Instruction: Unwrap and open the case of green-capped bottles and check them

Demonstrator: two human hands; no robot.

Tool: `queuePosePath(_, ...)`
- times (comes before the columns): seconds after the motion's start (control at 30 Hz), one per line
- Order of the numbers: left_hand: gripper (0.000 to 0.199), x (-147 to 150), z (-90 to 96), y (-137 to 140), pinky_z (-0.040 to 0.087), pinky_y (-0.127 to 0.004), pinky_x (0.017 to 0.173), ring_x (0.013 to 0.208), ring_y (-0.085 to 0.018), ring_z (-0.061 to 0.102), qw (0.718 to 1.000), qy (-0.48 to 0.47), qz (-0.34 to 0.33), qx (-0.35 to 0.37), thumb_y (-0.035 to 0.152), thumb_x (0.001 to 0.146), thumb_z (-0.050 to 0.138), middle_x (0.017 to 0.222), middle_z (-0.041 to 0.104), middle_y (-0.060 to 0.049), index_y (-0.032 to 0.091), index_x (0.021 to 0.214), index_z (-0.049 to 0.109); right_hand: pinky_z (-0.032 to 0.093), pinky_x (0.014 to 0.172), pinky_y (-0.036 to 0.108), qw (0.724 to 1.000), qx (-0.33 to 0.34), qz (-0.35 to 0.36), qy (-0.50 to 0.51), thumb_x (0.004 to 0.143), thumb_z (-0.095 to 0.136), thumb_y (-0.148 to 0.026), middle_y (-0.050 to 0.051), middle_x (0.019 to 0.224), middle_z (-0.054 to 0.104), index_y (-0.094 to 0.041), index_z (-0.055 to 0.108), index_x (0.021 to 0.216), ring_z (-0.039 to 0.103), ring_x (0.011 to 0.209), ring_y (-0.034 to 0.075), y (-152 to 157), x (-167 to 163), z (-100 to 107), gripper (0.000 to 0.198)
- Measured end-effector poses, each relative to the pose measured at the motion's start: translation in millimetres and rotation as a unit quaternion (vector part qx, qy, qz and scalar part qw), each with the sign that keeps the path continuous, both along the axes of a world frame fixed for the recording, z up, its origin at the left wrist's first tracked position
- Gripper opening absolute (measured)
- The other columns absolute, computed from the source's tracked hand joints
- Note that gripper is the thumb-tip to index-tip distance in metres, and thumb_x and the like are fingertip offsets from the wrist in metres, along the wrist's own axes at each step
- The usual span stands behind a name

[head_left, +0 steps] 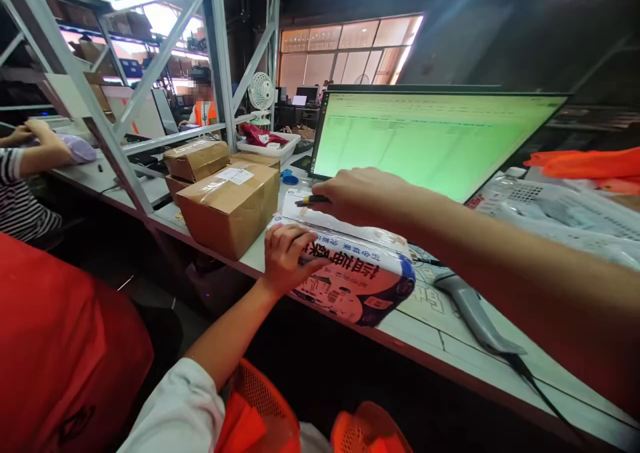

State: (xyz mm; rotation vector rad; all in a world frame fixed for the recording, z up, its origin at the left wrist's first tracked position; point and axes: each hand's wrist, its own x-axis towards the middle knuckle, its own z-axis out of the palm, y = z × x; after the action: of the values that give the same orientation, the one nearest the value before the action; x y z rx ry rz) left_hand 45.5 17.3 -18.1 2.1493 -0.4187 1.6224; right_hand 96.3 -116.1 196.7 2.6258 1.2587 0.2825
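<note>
A printed box (360, 273) with blue, white and pink panels and large dark characters lies at the table's front edge. My left hand (290, 256) presses on its left end, thumb and fingers spread apart. Above the box's far side, my right hand (345, 193) is closed around a black and yellow utility knife (313, 200) that points left. Its blade tip is too small to make out. White wrapping or paper (295, 203) shows at the box's far left corner, partly hidden by my right hand and forearm.
Cardboard boxes (227, 206) stand left of the printed box, beside a metal rack post. A monitor (430, 140) rises behind. A grey corded scanner (477, 313) lies right, near a white basket (575, 213). Co-workers sit at the far left and behind the rack.
</note>
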Motion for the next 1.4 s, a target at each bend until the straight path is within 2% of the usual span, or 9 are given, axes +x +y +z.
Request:
queuePosePath(0.1, 0.048, 0, -2.4, 1, 0.041, -0.049, 0.115, 0.115, -0.028, 0.068, 1.0, 0.013, -0.007, -0.006, 0.067, 0.093, 0.067, 0.108, 0.076, -0.011, 0.027, 0.119, 0.073, 0.03, 0.053, 0.029, 0.998, -0.055, 0.008, -0.002, 0.096, 0.061, -0.04, 0.007, 0.068, 0.064, -0.022, 0.078, 0.093, 0.051, 0.058, 0.014, 35, -2, -2, 0.026)
queuePosePath(0.23, 0.046, 2, -6.7, 2, 0.043, -0.049, 0.115, 0.115, -0.027, 0.068, 0.999, -0.005, -0.037, -0.016, 0.063, 0.093, 0.07, 0.109, 0.076, -0.01, 0.027, 0.121, 0.072, 0.032, 0.054, 0.031, 0.997, -0.079, -0.014, 0.011, 0.094, 0.064, -0.035, 0.009, 0.071, 0.066, -0.022, 0.078, 0.088, 0.055, 0.062, 0.017, 52, -9, 2, 0.021)
queuePosePath(0.4, 0.046, 5, -10.8, 2, 0.043, -0.05, 0.116, 0.117, -0.028, 0.068, 0.997, 0.039, -0.058, -0.028, 0.066, 0.092, 0.068, 0.11, 0.075, -0.01, 0.029, 0.12, 0.075, 0.034, 0.056, 0.032, 0.994, -0.107, -0.01, -0.001, 0.095, 0.063, -0.032, 0.009, 0.069, 0.065, -0.022, 0.078, 0.085, 0.058, 0.065, 0.018, 53, -17, 4, 0.021)
queuePosePath(0.5, 0.046, 5, -11.1, 3, 0.043, -0.05, 0.116, 0.117, -0.028, 0.068, 0.996, 0.046, -0.069, -0.027, 0.065, 0.092, 0.068, 0.113, 0.075, -0.01, 0.03, 0.122, 0.075, 0.035, 0.06, 0.033, 0.996, -0.088, 0.0, 0.009, 0.095, 0.065, -0.029, 0.008, 0.065, 0.063, -0.023, 0.077, 0.083, 0.059, 0.069, 0.02, 51, -21, 2, 0.018)
queuePosePath(0.67, 0.046, 4, -10.4, 4, 0.042, -0.049, 0.116, 0.115, -0.028, 0.068, 0.996, 0.046, -0.066, -0.027, 0.066, 0.093, 0.067, 0.111, 0.076, -0.01, 0.03, 0.122, 0.075, 0.035, 0.063, 0.035, 0.994, -0.107, -0.034, 0.009, 0.096, 0.064, -0.026, 0.01, 0.069, 0.064, -0.02, 0.075, 0.086, 0.062, 0.074, 0.023, 49, -32, 1, 0.017)
queuePosePath(0.9, 0.047, 4, -9.0, 4, 0.042, -0.047, 0.113, 0.111, -0.027, 0.069, 0.999, -0.008, -0.039, -0.023, 0.068, 0.093, 0.065, 0.104, 0.076, -0.01, 0.028, 0.116, 0.077, 0.036, 0.063, 0.034, 0.998, -0.053, -0.005, 0.027, 0.094, 0.066, -0.025, 0.009, 0.064, 0.061, -0.021, 0.072, 0.078, 0.061, 0.073, 0.022, 41, -31, -8, 0.017)
queuePosePath(1.03, 0.047, 1, -6.3, 5, 0.041, -0.047, 0.112, 0.109, -0.027, 0.068, 0.999, 0.028, -0.024, -0.013, 0.068, 0.094, 0.064, 0.105, 0.076, -0.009, 0.029, 0.117, 0.076, 0.035, 0.063, 0.035, 0.997, 0.015, -0.021, 0.068, 0.09, 0.073, -0.026, 0.005, 0.057, 0.052, -0.023, 0.065, 0.07, 0.056, 0.066, 0.019, 10, -33, -11, 0.022)
queuePosePath(1.23, 0.043, 0, -1.4, 5, 0.041, -0.044, 0.11, 0.107, -0.026, 0.067, 0.999, -0.023, -0.032, -0.006, 0.062, 0.093, 0.071, 0.103, 0.075, -0.008, 0.026, 0.117, 0.074, 0.025, 0.052, 0.036, 0.986, -0.089, -0.14, 0.0, 0.096, 0.06, -0.042, 0.005, 0.055, 0.051, -0.024, 0.065, 0.077, 0.038, 0.045, 0.014, -97, -57, -6, 0.027)
queuePosePath(1.4, 0.035, -7, 5.9, 1, 0.043, -0.043, 0.104, 0.105, -0.025, 0.067, 0.999, -0.028, -0.038, -0.016, 0.053, 0.095, 0.073, 0.101, 0.074, -0.007, 0.024, 0.114, 0.071, 0.033, 0.048, 0.039, 0.964, -0.11, -0.244, -0.001, 0.095, 0.038, -0.066, 0.01, 0.06, 0.06, -0.028, 0.061, 0.071, 0.051, 0.047, 0.025, -197, -59, -31, 0.05)
